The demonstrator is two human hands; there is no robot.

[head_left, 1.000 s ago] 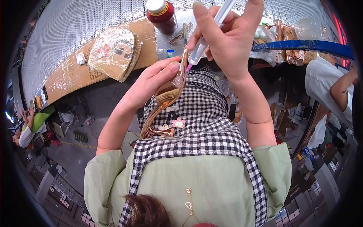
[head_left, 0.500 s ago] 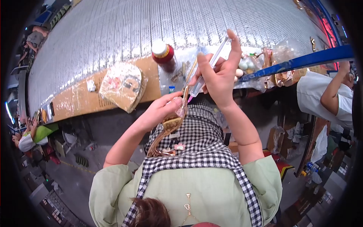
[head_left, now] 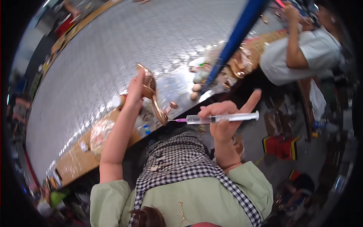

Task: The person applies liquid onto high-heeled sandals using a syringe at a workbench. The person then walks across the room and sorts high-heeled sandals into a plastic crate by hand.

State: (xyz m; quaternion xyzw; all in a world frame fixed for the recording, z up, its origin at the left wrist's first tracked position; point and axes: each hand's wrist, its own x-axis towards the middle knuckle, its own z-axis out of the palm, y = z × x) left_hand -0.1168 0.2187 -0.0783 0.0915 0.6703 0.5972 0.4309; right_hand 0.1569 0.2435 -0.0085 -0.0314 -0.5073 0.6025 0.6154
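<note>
Left hand, upper centre-left of frame: fingers closed on upper part of a shiny rose-gold piece. Piece hangs over the table, its narrow curved end lowest, near frame centre. Right hand, right of centre: fingers curled round the barrel of a clear syringe, one finger stretched out toward upper right. Syringe nearly level, pink tip pointing left, thin needle at the piece's lower end; contact unclear. Cardboard at lower left; round pale balls by a blue bar, upper right.
</note>
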